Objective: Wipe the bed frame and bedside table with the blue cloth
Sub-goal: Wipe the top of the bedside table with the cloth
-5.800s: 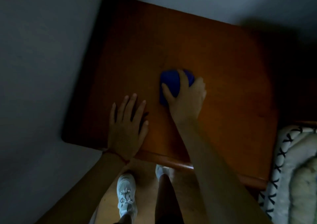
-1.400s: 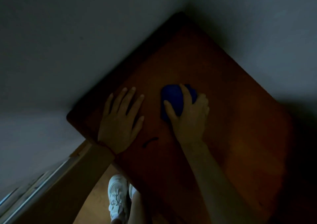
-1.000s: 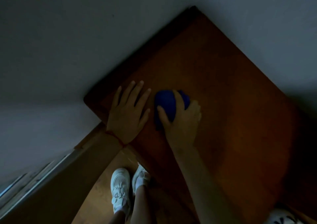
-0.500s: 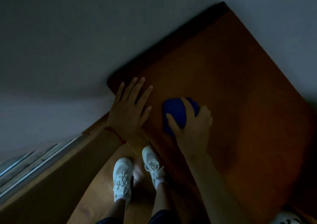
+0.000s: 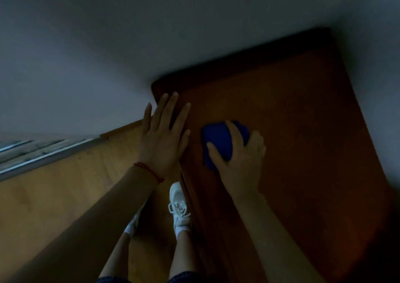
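The reddish-brown wooden bedside table [image 5: 303,131] fills the right half of the dim view, seen from above. A bunched blue cloth [image 5: 218,137] lies on its top near the left front part. My right hand [image 5: 240,161] presses down on the cloth with the fingers curled over it. My left hand [image 5: 164,137] rests flat with spread fingers at the table's left front corner, partly past the edge. The bed frame is out of view.
A pale wall [image 5: 129,44] runs behind and to the left of the table. Wooden floor [image 5: 54,207] lies at the lower left, with a metal door track [image 5: 32,155] along it. My white shoes [image 5: 178,204] stand against the table's front edge.
The view has swung left, so the table sits further right. My left hand has slid toward the table's left corner and over its edge. The right hand stays on the cloth.
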The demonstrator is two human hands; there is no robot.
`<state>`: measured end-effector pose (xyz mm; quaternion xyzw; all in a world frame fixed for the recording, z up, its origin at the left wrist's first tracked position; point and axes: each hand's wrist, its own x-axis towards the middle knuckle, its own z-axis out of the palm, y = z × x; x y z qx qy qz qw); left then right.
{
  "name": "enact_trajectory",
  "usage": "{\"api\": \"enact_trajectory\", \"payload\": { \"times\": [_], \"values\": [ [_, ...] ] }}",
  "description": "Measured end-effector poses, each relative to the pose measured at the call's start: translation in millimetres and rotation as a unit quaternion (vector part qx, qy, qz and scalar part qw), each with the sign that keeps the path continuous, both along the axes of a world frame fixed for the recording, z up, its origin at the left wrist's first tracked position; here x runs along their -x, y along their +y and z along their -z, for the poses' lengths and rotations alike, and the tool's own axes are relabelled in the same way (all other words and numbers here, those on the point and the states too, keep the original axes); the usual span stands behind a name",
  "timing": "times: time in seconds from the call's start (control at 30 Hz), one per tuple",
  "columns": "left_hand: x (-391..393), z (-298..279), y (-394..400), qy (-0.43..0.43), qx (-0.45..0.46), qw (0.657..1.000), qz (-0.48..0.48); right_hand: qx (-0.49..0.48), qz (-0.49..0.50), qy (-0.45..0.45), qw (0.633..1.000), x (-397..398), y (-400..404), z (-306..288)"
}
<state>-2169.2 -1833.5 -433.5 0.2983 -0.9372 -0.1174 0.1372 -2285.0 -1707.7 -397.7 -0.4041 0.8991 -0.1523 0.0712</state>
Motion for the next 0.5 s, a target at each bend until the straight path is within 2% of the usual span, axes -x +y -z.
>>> {"api": "enact_trajectory", "payload": {
  "times": [0.2,0.43,0.5],
  "values": [
    [-2,-6,18,-0.021,-0.047,0.995,-0.086,0.031,-0.024,-0.016,0.999,31,-68,1],
    [-20,-15,33,-0.036,-0.104,0.988,-0.109,-0.032,-0.064,-0.027,0.997,-18,3,-9],
    [-33,-18,34,-0.033,-0.128,0.984,-0.122,-0.031,-0.064,-0.034,0.997,-21,-2,-10]
  ]
}}
